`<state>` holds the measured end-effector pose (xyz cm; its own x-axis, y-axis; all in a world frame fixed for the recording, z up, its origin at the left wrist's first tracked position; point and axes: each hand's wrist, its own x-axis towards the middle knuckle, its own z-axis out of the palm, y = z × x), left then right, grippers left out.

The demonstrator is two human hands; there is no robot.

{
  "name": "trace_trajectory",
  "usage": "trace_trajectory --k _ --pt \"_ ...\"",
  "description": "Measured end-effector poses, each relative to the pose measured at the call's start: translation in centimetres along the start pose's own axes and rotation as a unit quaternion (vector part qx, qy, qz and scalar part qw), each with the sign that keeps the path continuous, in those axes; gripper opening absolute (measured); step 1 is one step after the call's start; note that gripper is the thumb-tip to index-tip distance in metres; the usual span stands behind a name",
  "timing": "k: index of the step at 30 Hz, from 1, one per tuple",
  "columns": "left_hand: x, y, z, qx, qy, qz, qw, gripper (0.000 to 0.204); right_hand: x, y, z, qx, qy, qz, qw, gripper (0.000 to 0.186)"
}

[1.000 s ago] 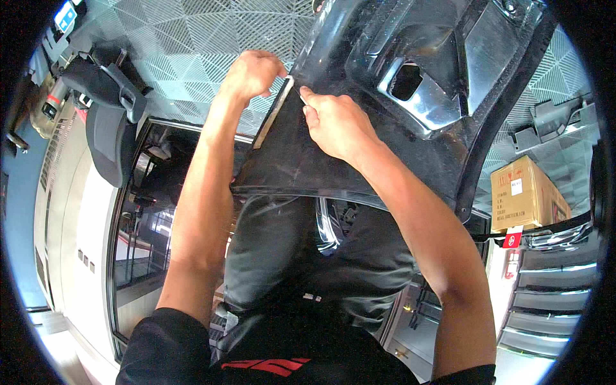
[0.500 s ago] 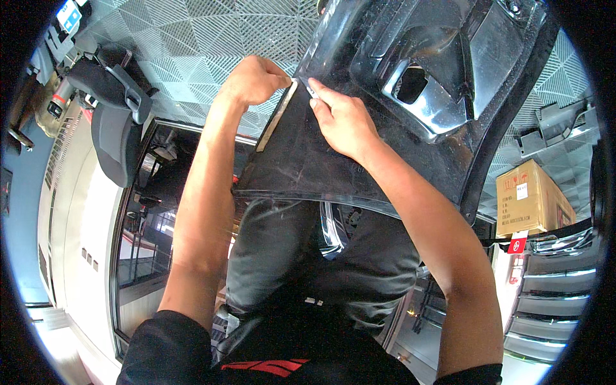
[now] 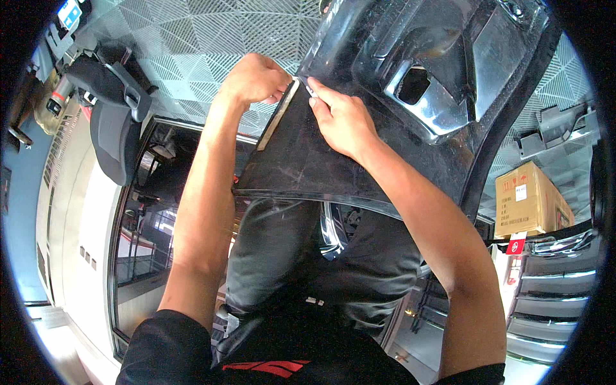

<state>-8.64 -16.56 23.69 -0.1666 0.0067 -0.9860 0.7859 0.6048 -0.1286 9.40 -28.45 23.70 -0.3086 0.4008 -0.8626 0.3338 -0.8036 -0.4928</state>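
By the thighs (image 3: 269, 250), a blk moulded plastic panel (image 3: 385, 112) is edged L w/ a thin pale strip (image 3: 276, 119); small whitish piece (image 3: 312, 90) is clamped btwn fingers of R hand (image 3: 346, 122); grip of L hand (image 3: 252, 80), fingers curled, can't be told.

Smooth, glossy, plastic-looking panel (image 3: 393, 110)

Head view: one fisheye lens, worn on the head, sat above and to the body side of the left hand (image 3: 255, 80) and right hand (image 3: 344, 122), facing down. Black shirt (image 3: 333, 356) lay close to the lens, below the grip; patterned floor (image 3: 192, 29) lay farther off, beyond it. Coverage ran wide either side, edges bowing toward a dark rim.
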Motion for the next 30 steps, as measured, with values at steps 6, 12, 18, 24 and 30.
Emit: trace_trajectory --k 6,12,18,24,30 --pt "-0.3 0.4 0.1 0.001 0.006 0.006 1.000 0.024 0.1 0.2 0.3 -0.022 0.016 -0.019 0.999 0.042" --pt "0.0 0.0 0.0 -0.012 0.002 0.016 1.000 0.020 0.2 -1.5 -0.1 -0.101 -0.009 -0.012 0.995 0.042" --pt "0.1 -0.1 -0.4 -0.039 -0.014 0.005 0.999 0.017 0.0 -2.5 -0.7 -0.164 -0.061 -0.009 0.985 0.044" --pt "-0.3 -0.1 -0.3 -0.077 0.005 -0.012 0.997 0.023 -0.9 -3.7 -1.6 -0.170 -0.095 -0.013 0.981 0.042" --pt "-0.1 0.1 0.0 -0.054 0.028 -0.007 0.998 0.025 -1.2 -2.6 -1.8 -0.081 -0.067 -0.010 0.994 0.041"
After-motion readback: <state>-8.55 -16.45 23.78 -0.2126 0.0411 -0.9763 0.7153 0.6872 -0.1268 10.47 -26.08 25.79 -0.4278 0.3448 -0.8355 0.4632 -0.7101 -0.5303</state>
